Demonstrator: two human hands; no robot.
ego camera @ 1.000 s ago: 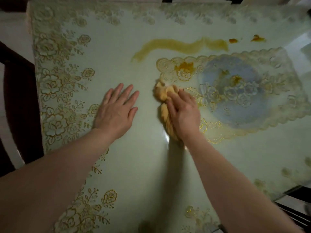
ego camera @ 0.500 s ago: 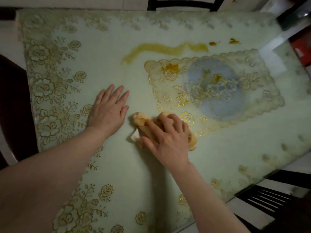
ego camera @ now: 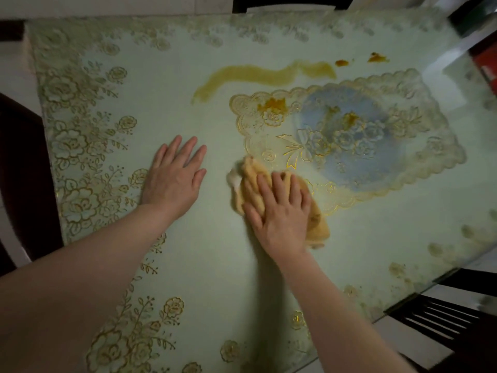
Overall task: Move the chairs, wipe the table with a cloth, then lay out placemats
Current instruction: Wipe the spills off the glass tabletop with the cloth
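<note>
Our left hand [ego camera: 174, 181] lies flat on the table [ego camera: 161, 90], fingers straight, holding nothing. Our right hand [ego camera: 279, 211] presses spread fingers onto the bunched yellow cloth [ego camera: 250, 170], near the left hand, at the near corner of the lace-pattern mat [ego camera: 376, 146]. Yellow-brown smear [ego camera: 263, 75] on the far side. Dark slatted chair [ego camera: 443, 319] at the table's right edge.

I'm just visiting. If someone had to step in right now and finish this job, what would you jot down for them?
Left hand: flat on the table, holding nothing.
Right hand: pressing the yellow cloth down at the lace mat's near edge.
Done: wiping is under way on the near side.
Left: the long yellow smear, two small spots beyond it, and orange stains on the lace mat. Then lay out placemats.
</note>
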